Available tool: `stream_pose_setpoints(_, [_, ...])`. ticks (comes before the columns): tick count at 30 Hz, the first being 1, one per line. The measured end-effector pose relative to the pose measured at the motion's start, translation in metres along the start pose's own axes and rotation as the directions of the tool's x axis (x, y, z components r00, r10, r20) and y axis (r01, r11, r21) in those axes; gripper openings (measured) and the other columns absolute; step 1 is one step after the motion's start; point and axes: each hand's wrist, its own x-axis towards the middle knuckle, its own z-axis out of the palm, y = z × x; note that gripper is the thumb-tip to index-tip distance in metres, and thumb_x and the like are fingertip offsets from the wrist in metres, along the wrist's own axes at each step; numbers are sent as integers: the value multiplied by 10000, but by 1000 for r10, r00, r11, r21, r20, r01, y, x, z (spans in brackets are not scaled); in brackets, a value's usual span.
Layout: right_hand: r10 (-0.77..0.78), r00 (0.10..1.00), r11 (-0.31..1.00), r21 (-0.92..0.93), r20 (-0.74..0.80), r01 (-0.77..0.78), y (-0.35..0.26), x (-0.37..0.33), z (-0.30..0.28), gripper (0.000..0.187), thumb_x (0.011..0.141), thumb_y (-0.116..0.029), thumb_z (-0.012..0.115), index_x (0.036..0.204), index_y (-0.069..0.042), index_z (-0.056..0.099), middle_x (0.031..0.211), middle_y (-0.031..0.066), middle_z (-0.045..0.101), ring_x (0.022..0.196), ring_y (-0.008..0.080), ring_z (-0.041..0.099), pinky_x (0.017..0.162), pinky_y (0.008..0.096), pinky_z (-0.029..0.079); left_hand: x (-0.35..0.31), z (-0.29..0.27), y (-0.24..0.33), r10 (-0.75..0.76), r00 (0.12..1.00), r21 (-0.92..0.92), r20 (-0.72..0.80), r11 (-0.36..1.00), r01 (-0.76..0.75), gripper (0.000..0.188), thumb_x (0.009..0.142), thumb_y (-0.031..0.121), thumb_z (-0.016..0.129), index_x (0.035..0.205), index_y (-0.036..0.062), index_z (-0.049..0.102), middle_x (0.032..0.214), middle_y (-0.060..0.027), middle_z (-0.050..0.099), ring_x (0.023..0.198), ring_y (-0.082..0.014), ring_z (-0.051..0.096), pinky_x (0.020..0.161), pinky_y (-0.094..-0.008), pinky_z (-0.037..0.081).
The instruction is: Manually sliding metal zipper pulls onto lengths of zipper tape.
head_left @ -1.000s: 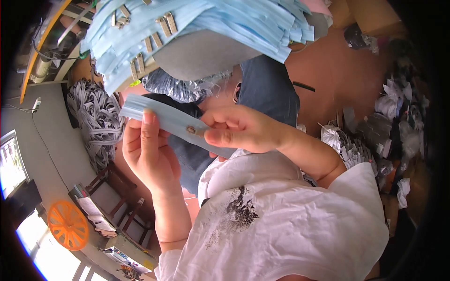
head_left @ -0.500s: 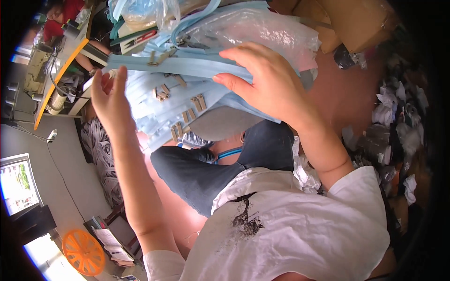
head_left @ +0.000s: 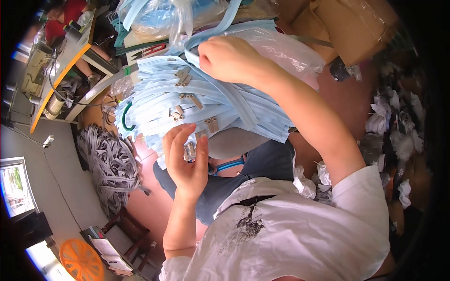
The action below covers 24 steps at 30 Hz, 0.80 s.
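Note:
Light blue zipper strips (head_left: 159,96) lie in a thick fanned pile on a grey round seat (head_left: 234,143) in front of my knees. My right hand (head_left: 229,58) is closed at the far side of the pile, gripping a blue zipper strip (head_left: 234,100) that trails back toward me over the others. Small metal pieces (head_left: 191,100), possibly zipper sliders, are scattered on top in pairs and clusters. At the pile's near edge, my left hand (head_left: 187,161) has its fingers apart, close to several of these pieces, with nothing visible held.
Red-handled snips (head_left: 152,50) lie beyond the pile, near clear plastic bags (head_left: 290,51). A sewing table (head_left: 61,86) stands at left, with another person behind it. Grey strips (head_left: 105,164) are heaped on the floor. A cardboard box (head_left: 347,28) and plastic scraps (head_left: 382,114) are at right.
The zipper strip stretched between my hands has come down onto the pile. My left hand has dropped toward the near edge; my right has moved slightly left and closed.

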Motion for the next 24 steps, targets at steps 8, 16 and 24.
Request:
stream_pose_setpoints(8, [82,974,585,801,-212,125,-39,-66,-118,177,903,-157,585,812,-8,614,668,29,593,553,104,531,502,260,400,-13,1,33,21,997,-160,-79,987,-34,538,773,7,725,1251,-18,479,1195,-190,529,1101,-291,531,928,-373,438])
stream_pose_setpoints(16, [-346,936,346,917,-71,197,-62,-113,-102,228,923,-210,600,796,-20,608,673,65,594,589,181,566,536,307,429,-13,-12,68,259,961,-251,95,941,-229,603,928,182,597,1440,30,318,1044,-245,641,913,-343,649,861,-465,504])
stream_pose_setpoints(24, [-71,990,992,117,125,57,-18,-41,1,209,864,-206,633,964,-24,626,895,149,669,843,368,643,737,460,501,-59,-37,61,-343,939,-802,30,552,228,336,1027,181,405,1243,-66,479,667,-100,536,461,-125,463,406,-232,390])
